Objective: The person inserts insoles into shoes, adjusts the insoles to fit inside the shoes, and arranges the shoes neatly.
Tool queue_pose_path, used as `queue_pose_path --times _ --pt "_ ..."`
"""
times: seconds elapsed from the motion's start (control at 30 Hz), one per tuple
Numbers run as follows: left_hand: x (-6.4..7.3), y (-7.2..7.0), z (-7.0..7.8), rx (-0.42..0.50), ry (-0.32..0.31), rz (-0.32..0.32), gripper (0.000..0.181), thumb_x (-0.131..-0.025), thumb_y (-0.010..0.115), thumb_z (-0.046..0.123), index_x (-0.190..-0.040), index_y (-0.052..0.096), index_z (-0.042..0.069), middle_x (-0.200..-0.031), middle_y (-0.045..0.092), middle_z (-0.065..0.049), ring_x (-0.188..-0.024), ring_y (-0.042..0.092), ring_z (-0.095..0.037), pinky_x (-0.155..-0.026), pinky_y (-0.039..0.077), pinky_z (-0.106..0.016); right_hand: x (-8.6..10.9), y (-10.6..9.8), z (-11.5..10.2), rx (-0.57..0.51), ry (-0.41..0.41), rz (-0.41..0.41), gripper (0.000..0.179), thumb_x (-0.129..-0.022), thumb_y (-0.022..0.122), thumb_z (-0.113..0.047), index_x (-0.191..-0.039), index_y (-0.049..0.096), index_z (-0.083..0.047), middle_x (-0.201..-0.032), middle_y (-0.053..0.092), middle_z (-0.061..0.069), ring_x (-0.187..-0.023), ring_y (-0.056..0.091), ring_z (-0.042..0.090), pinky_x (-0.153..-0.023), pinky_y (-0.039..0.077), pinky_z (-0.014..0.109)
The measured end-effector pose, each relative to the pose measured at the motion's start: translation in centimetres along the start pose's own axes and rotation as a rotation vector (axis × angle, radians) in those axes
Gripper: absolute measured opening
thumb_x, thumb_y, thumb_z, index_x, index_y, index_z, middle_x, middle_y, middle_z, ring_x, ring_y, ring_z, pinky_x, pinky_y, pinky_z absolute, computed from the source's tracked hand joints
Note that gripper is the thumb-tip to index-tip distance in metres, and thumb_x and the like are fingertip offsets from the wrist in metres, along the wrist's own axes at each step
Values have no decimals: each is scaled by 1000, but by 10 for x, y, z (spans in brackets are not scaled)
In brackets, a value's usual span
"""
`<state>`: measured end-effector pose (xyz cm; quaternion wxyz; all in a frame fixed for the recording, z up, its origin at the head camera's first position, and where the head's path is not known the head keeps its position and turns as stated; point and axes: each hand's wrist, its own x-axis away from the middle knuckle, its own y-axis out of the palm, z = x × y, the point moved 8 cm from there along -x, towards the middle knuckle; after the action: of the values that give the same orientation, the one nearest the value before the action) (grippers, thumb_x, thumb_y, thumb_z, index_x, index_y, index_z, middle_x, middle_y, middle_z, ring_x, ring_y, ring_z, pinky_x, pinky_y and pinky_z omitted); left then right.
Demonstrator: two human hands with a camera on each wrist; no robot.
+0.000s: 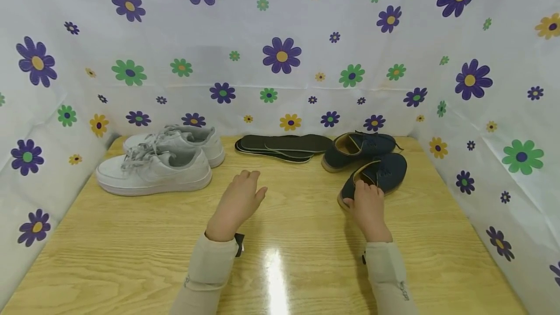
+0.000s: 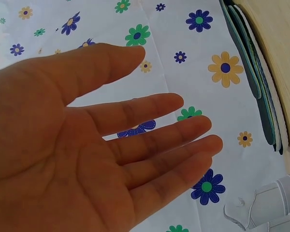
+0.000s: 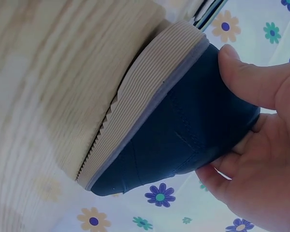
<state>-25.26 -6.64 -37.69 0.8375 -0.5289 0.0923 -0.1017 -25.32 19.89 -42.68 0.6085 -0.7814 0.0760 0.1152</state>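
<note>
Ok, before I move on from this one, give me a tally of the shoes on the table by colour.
White shoes: 2
Dark blue shoes: 2, one of them held at the heel by the right hand
Total: 4 shoes

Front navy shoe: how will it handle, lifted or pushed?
The shoe may hang toe-down, since the right hand holds it at the heel. Its thick sole should keep it fairly stiff. The notched lower edge suggests grip, so probably won't slide easily.
</note>
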Motion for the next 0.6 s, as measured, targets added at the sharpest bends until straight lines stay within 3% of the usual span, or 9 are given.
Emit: queue_pose_path --times 0.23,0.6 --pt "0 0 2 15 -6 -14 46 -97 58 18 -133 48 -10 -126 51 -29 -116 50 -44 -95 43 -52 7 -1 -2 -1 -22 6 41 -81 77 -15 -105 54 9 -93 61 24 -88 52 42 -91 38 55" --pt "2 -2 4 6 12 3 44 -98 56 17 -132 49 -9 -125 52 -30 -115 50 -45 -94 44 -53 19 -6 -11 11 -67 45 36 -79 78 -12 -92 50 5 -80 55 18 -80 50 38 -84 40 52"
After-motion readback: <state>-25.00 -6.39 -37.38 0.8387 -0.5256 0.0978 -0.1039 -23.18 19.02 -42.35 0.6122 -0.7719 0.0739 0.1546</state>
